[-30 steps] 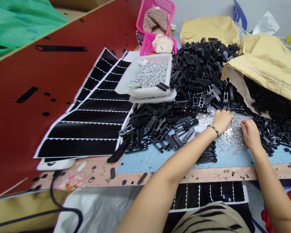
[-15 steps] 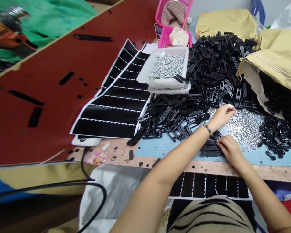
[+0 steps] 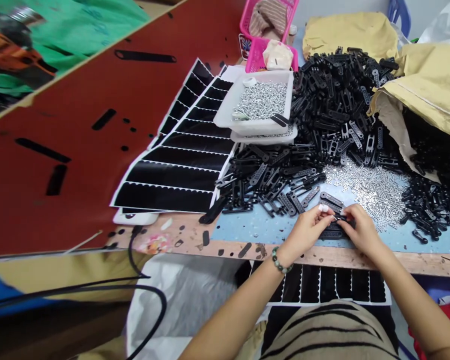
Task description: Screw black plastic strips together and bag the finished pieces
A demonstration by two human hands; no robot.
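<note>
My left hand (image 3: 306,228), with a white wrap on one finger and a beaded bracelet (image 3: 281,261) at the wrist, is closed in a pinch on a tiny silver metal piece (image 3: 335,217). Right against it, my right hand (image 3: 361,231) is closed on a small black plastic part (image 3: 344,218), mostly covered by the fingers. Several black slotted plastic pieces (image 3: 330,233) lie in a row just under and beside both hands. Beyond the hands spreads a heap of small silver screws or pins (image 3: 378,192) on the blue table covering (image 3: 243,227).
A large pile of black plastic parts (image 3: 330,105) rises behind, beside an open yellow sack (image 3: 423,90). Smaller black parts (image 3: 431,210) lie to the right. A white tub (image 3: 225,112) of silver pieces stands left, near sheets of black strips (image 3: 168,195) and a red board (image 3: 78,200).
My left hand has come back from the silver heap toward the front edge and now meets my right hand. The right hand has lifted a black part between its fingers.
</note>
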